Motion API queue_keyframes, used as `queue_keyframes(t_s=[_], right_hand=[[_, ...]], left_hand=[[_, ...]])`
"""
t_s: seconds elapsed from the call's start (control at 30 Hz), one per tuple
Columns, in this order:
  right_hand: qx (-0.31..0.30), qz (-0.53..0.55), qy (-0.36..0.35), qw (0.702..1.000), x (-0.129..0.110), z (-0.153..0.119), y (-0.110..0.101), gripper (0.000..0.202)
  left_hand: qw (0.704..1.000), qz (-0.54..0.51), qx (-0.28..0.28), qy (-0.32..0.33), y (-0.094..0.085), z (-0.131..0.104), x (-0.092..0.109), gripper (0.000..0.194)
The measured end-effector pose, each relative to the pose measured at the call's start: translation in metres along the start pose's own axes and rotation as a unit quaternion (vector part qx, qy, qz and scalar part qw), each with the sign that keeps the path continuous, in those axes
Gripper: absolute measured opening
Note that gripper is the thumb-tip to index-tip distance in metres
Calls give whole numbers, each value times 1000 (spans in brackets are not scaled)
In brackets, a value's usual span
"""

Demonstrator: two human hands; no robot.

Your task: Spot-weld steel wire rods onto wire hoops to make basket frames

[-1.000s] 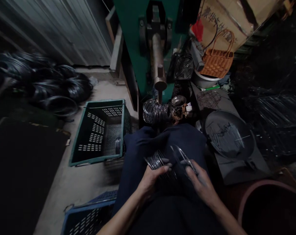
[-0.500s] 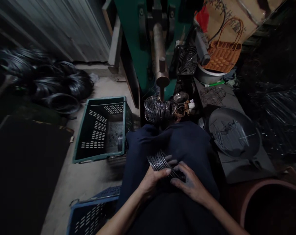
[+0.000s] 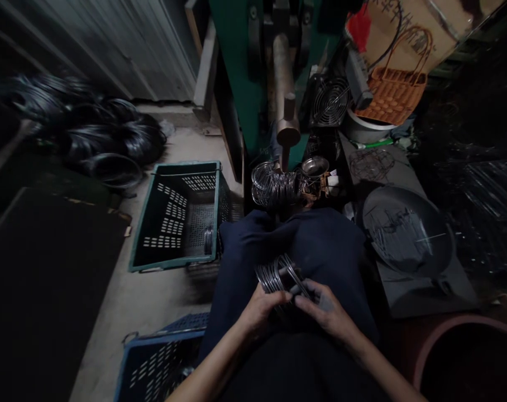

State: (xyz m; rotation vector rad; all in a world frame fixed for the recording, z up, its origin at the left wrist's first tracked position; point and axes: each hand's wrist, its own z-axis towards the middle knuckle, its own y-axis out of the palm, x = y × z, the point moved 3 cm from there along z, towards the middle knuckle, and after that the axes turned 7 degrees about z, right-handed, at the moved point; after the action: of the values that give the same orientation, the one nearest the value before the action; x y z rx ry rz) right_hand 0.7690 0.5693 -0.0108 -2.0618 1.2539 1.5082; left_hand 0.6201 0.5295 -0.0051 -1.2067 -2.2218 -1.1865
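Note:
A bundle of dark metal wire rings (image 3: 271,276) is held above my lap. My left hand (image 3: 257,310) wraps round the bundle from the left, its thumb lying along the near side. At the right end, my right hand (image 3: 326,308) pinches a few of the rings between thumb and fingers. Those rings stand a little apart from the rest, with a gap showing between them. Some of my fingertips are hidden behind the wire.
A green plastic crate (image 3: 176,262) stands on the floor to the left, with a blue crate (image 3: 161,341) nearer. Ahead is a green machine (image 3: 257,100) with more wire rings (image 3: 274,187) below it. To the right are a pan (image 3: 408,229) of short wires and a round tub (image 3: 423,346).
My right hand has closed on several rings at the bundle's right end, and these have parted from the others. The view has shifted slightly.

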Motion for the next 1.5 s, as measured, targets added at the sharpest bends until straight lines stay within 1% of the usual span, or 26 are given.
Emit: queue_keyframes(t_s=[0.07,0.13,0.2,0.3,0.37,0.43,0.5,0.6,0.67,0.73,0.83,0.93,1.0,1.1,1.17,1.33,1.4,1.5], right_hand=[[19,9,0,1000,-1,5,0,31],[41,-10,-5,999,-11,7,-2,30],[46,-43,-17,998,-31,4,-3,29],[26,-66,-33,997,-62,-6,-5,27],[36,-72,-43,996,-71,-11,-8,25],[65,-92,-58,992,-65,-8,-13,24],[81,-116,-63,988,-49,1,-14,25],[55,-114,-41,991,-23,17,-6,24],[31,-104,-29,994,-15,24,4,22],[20,-96,-28,995,-17,29,11,20],[14,-86,-26,996,-27,37,15,20],[-6,-90,3,996,-34,44,15,18],[-20,-89,16,996,-36,47,15,16],[-37,-75,10,996,-36,50,16,11],[-33,-82,5,996,-34,53,17,8],[16,-157,-13,987,-35,56,16,2],[25,-174,-17,984,-39,56,14,3],[23,-151,-10,988,-42,54,12,9]], left_hand=[[1000,9,-10,-2,0,-1,0,57],[1000,17,-13,-2,-2,-1,-2,60],[1000,27,-8,2,-5,0,-6,61],[999,38,5,8,-11,2,-12,59],[999,32,0,13,-14,3,-15,63],[999,24,-8,25,-14,3,-15,71],[999,29,-4,31,-13,0,-13,75],[999,46,-8,26,-8,-5,-8,75],[998,44,-16,35,-6,-7,-6,76],[998,40,-10,46,-5,-8,-4,76],[998,51,13,36,-8,-8,-7,75],[997,64,19,38,-10,-8,-9,71],[996,76,14,47,-11,-8,-9,65],[994,101,10,49,-11,-6,-9,52],[992,112,19,53,-11,-4,-9,47],[988,133,60,57,-8,-5,-11,38],[985,141,75,61,-6,-6,-10,37],[980,158,93,71,-2,-9,-6,37]])
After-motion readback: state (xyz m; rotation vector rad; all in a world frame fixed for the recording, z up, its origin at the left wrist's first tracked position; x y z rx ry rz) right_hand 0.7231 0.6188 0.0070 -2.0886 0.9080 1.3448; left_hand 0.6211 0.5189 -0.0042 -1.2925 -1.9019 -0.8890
